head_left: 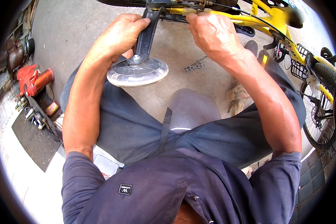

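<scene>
A small clear training wheel [138, 72] hangs from a black bracket [148, 33] at the rear of a yellow bicycle [246, 18], which lies across the top of the view. My left hand [119, 35] is closed around the bracket's side, thumb on its face and fingers behind it. Close to the yellow frame tube, my right hand [214, 35] is closed with its fingertips at the parts near the axle; what they hold is hidden. Below it on the floor lies a flat spanner [194, 67] with several holes.
At left are a red cloth [27, 78], an orange cylinder [43, 80] and loose tools beside a dark mat [35, 143]. Another bicycle wheel [317, 112] stands at right, near a black basket [299, 67]. A grey rounded object [192, 106] sits between my knees.
</scene>
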Demonstrator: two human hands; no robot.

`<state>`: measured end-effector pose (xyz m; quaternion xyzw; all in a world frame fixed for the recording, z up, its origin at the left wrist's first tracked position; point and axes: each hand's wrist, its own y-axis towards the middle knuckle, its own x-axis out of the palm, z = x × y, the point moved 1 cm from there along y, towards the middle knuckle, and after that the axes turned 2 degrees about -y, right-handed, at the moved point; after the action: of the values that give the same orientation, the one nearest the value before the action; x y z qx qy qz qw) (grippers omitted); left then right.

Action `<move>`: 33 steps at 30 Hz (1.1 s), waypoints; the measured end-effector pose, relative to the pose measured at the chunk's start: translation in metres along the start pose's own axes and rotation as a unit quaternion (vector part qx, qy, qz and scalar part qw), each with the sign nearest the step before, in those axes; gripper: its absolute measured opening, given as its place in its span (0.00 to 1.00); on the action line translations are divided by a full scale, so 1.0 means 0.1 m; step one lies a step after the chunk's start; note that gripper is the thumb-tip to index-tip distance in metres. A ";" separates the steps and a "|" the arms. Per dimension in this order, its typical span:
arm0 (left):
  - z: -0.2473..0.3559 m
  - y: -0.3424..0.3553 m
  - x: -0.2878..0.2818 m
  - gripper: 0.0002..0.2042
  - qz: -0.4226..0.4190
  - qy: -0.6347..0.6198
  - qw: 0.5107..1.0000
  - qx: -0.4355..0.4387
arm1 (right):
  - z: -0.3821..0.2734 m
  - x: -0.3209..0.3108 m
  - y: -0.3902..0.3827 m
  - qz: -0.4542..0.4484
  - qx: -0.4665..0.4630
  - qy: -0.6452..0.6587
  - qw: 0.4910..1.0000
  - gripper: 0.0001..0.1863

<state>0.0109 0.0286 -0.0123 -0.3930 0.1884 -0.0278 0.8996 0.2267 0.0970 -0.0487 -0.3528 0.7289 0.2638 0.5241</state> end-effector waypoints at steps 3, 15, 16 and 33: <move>0.01 -0.01 0.01 0.15 -0.002 -0.009 1.000 0.001 | -0.01 0.01 -0.03 -0.014 0.013 0.001 1.000 0.06; -0.01 0.00 0.00 0.15 -0.003 0.005 1.000 0.000 | 0.13 0.33 -0.10 -0.051 0.051 0.015 0.997 0.09; 0.00 0.00 0.00 0.15 -0.002 0.002 1.000 -0.003 | 0.15 0.38 -0.09 -0.064 0.062 0.019 0.996 0.09; 0.00 0.00 0.00 0.15 -0.001 0.002 1.000 -0.003 | 0.22 0.51 -0.09 -0.180 0.119 0.069 0.974 0.10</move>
<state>0.0110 0.0289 -0.0125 -0.3955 0.1895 -0.0288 0.8983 0.2367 0.0963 -0.1042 -0.4302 0.7142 0.0517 0.5498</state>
